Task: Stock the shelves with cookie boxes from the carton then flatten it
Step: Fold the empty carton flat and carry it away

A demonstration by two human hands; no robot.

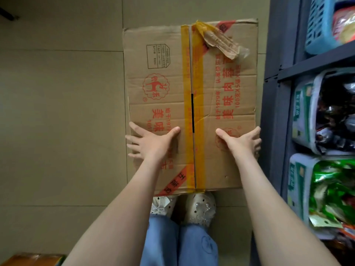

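A brown carton [165,77] with red print lies top up in front of me, its two flaps meeting along a seam under yellow tape [197,73]. A torn strip of tape curls up at its far right corner. My left hand [151,143] lies on the near left part of the top, thumb towards the seam and straight fingers splayed past the left edge. My right hand [242,141] rests on the near right part, thumb on top and fingers curled over the right edge. No cookie boxes show; the inside of the carton is hidden.
A dark shelf unit [276,112] stands close on the right, with baskets of snack packs [326,189] and a blue basket [318,25] higher up. My shoes [199,208] are at the carton's near edge. Tan floor tiles [61,121] spread left. An orange box [32,260] is at bottom left.
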